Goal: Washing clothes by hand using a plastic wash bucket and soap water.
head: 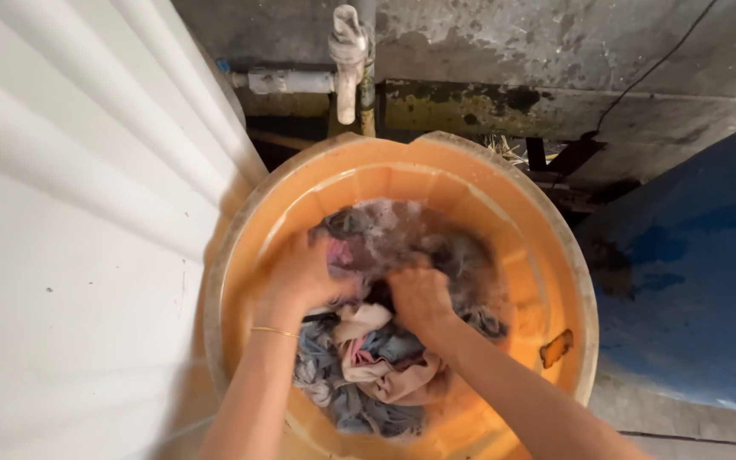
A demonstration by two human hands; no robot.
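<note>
**Head view: two hands in a wash tub**

At the frame's lower centre, wet clothes (376,358) fill an orange tub (568,281). The left hand (304,273), a thin bangle (274,330) at its wrist, and the right hand (419,294) are both clenched on the soapy cloth. Farther off, at the top centre, hangs a white tap (347,60).

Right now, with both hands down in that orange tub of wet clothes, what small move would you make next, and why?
Probably rub the bunched cloth between the left hand and right hand again: both grip the same soapy clothes in the orange tub, and foam sits just beyond them.
</note>
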